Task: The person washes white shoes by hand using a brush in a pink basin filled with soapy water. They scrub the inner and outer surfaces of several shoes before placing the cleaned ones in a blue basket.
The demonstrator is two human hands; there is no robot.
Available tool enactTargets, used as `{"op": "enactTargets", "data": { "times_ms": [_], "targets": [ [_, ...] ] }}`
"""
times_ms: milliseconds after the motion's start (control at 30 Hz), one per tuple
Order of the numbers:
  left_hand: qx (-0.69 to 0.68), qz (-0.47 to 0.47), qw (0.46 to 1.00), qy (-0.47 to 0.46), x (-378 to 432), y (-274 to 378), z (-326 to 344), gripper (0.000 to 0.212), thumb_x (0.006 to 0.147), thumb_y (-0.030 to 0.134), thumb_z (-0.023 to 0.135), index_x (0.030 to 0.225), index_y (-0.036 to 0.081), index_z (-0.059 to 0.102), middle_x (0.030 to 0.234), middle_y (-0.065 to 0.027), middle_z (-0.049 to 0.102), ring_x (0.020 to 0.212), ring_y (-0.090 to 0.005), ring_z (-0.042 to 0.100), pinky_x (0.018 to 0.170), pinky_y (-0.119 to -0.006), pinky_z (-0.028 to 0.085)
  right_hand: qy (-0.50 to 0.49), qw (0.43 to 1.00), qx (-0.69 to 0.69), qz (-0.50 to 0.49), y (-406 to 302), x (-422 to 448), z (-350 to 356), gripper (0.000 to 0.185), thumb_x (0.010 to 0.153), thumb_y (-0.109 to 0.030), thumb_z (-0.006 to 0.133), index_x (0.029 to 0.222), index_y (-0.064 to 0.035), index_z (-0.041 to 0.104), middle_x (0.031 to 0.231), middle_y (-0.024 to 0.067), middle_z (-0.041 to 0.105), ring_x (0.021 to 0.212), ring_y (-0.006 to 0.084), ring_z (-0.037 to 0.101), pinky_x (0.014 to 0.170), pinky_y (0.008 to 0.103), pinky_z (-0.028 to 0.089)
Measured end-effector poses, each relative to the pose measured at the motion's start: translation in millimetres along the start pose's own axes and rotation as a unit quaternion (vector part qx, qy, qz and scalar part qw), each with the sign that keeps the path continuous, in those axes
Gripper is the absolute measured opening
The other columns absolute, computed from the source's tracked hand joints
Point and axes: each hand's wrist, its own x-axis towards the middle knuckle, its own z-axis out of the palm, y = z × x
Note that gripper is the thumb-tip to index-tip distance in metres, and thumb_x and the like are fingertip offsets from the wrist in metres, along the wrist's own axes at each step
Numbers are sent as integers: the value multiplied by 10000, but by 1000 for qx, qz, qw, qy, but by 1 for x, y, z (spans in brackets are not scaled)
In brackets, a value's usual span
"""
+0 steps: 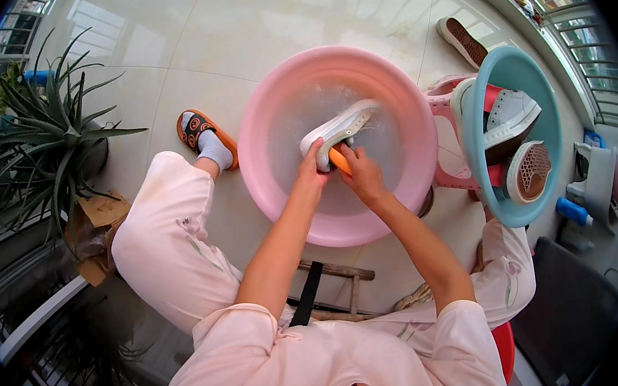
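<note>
A large pink plastic basin [345,234] holds cloudy water. Over the water my left hand [313,166] grips the heel of a white shoe [336,130], whose toe points to the upper right and whose opening faces my right hand. My right hand [363,174] is closed around an orange handle [339,160]; its far end is hidden at the shoe's opening, so the tool's kind cannot be told. To the right, a blue-green basin [551,116] holds a white lace-up shoe [510,114] and a shoe with its brown sole [529,172] showing.
A pink plastic stool [453,172] stands beside the blue-green basin. Behind it a shoe with a brown sole [464,41] lies on the tiled floor. A potted aloe-like plant [69,134] is at the left, with a blue bottle [574,211] at the right. A wooden stool frame [343,270] is below.
</note>
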Motion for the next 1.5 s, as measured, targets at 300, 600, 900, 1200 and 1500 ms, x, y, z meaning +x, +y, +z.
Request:
{"op": "enactTargets", "data": {
  "times_ms": [300, 600, 900, 1200, 1500],
  "targets": [
    [17, -8, 999, -50, -12, -15, -5, 523, 814, 441, 630, 1229, 159, 481, 1173, -96, 533, 1065, -266, 522, 919, -456, 449, 74, 726, 595, 336, -7, 21, 13, 429, 782, -178, 726, 1135, 6, 566, 1010, 107, 633, 840, 177, 629, 733, 273, 505],
    [19, 57, 998, -25, -13, 0, -11, 587, 767, 224, 720, 1262, 66, 447, 1201, -136, 537, 1120, -305, 522, 953, -464, 450, -90, 987, 102, 85, -13, -6, 2, 596, 697, -183, 743, 1239, -117, 506, 961, 139, 603, 780, 293, 632, 689, 390, 503],
    [33, 5, 999, -28, -14, -20, -7, 542, 781, 230, 709, 1254, 154, 456, 1193, -101, 528, 1083, -273, 520, 887, -486, 477, 47, 729, 581, 359, 14, 29, -3, 443, 765, -146, 729, 1149, -10, 554, 990, 101, 629, 818, 206, 640, 698, 311, 522],
    [24, 136, 990, -42, -7, -9, -11, 563, 757, 223, 750, 1212, 39, 473, 1127, -123, 563, 1049, -263, 559, 952, -396, 458, -63, 927, 312, 198, -11, -21, 16, 596, 748, -204, 742, 1262, -32, 495, 1030, 99, 619, 918, 204, 619, 786, 328, 499],
    [44, 37, 998, -7, -6, -19, -19, 621, 687, 124, 787, 1223, 110, 474, 1123, -96, 546, 990, -247, 554, 819, -468, 482, -30, 987, -139, 71, 19, 18, -27, 624, 707, -147, 737, 1274, -106, 480, 954, 125, 583, 793, 303, 624, 698, 390, 503]
  ]
}}
